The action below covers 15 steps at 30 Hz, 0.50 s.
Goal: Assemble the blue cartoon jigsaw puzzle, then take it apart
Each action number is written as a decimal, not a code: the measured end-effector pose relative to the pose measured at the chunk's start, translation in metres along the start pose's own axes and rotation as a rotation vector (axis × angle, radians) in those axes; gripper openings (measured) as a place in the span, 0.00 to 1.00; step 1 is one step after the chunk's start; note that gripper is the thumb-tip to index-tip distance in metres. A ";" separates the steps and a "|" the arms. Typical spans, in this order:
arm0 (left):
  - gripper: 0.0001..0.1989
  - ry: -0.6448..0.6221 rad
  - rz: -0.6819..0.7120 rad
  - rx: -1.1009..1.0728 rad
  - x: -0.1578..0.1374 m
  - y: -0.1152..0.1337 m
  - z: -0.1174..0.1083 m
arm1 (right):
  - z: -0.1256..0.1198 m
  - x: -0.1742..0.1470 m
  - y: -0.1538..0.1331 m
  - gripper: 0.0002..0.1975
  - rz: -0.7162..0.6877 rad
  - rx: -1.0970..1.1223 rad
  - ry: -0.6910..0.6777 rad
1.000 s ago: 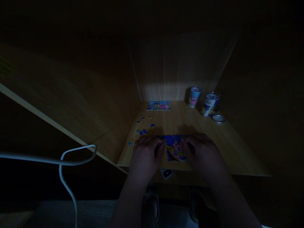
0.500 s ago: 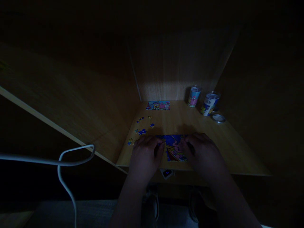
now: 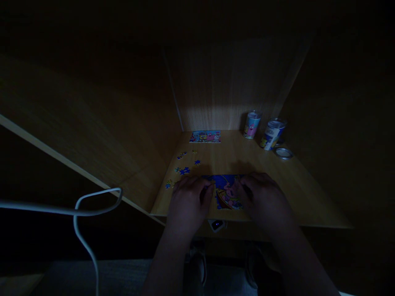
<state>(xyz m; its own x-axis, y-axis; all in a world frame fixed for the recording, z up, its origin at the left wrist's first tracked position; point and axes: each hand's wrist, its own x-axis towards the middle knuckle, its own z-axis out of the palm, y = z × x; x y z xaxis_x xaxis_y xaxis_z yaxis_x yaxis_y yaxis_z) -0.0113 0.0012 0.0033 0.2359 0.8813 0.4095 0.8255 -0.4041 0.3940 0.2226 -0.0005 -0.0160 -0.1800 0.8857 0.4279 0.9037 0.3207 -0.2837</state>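
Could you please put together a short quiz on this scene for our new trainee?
1. Multiple choice: what lies between the left hand and the right hand? (a) a round lid; (b) a partly assembled jigsaw puzzle; (c) a white cable.
2. Count: how many printed canisters stand on the wooden shelf?
3. True or false: the loose jigsaw pieces lie to the right of the canisters.

Key: 1. b. 2. Two. 3. False; the loose jigsaw pieces lie to their left.

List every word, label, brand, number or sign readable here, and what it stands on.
None can be read.
Right-hand can: print on its pale label, too small and blurred.
Screen below the shelf: glowing marks, too small to read.
Puzzle: no lettering visible.
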 end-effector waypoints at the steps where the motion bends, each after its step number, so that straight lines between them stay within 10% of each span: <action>1: 0.05 -0.003 0.000 0.002 0.000 0.000 0.000 | 0.001 0.000 0.001 0.13 -0.001 0.000 0.001; 15: 0.04 0.001 0.001 -0.006 0.000 0.000 0.000 | 0.001 0.000 0.001 0.13 -0.001 0.018 0.003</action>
<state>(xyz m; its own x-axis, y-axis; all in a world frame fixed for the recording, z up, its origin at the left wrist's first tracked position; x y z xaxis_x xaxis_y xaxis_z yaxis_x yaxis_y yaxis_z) -0.0115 0.0008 0.0034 0.2365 0.8807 0.4105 0.8223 -0.4065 0.3983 0.2234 -0.0001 -0.0172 -0.1793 0.8844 0.4308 0.8964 0.3273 -0.2989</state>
